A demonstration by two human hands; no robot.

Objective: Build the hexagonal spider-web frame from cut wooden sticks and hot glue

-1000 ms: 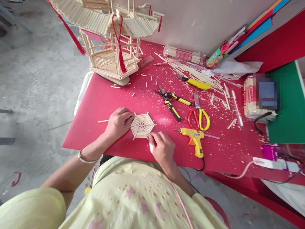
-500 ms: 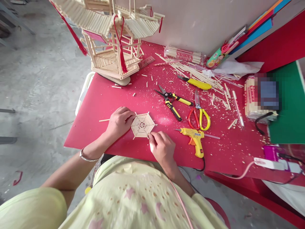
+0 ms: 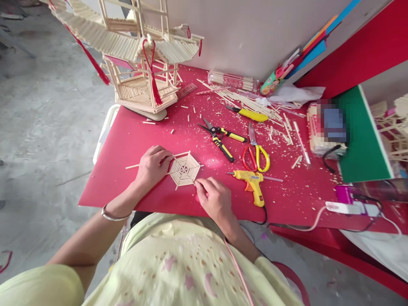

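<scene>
A flat hexagonal web of thin wooden sticks (image 3: 188, 171) lies over the red table near its front edge. Its short spoke ends stick out past the rim. My left hand (image 3: 154, 165) pinches the upper-left end of a spoke, fingers closed. At the lower right corner, the thumb and fingers of my right hand (image 3: 214, 196) are closed on another spoke end. A loose stick (image 3: 131, 166) pokes out on the left side of my left hand; its other end is hidden. Right of the web lies a yellow glue gun (image 3: 252, 182) with a glue stick in its back.
A stick-built pavilion (image 3: 146, 91) with red tassels stands at the back left. Pruning shears (image 3: 221, 138), scissors (image 3: 255, 151) and a yellow utility knife (image 3: 251, 114) lie among scraps. Behind them are loose sticks (image 3: 245, 97). A power strip (image 3: 347, 207) sits at the right.
The camera view has turned a little to the right, so most things sit further left in the picture. Both hands keep their hold on the web.
</scene>
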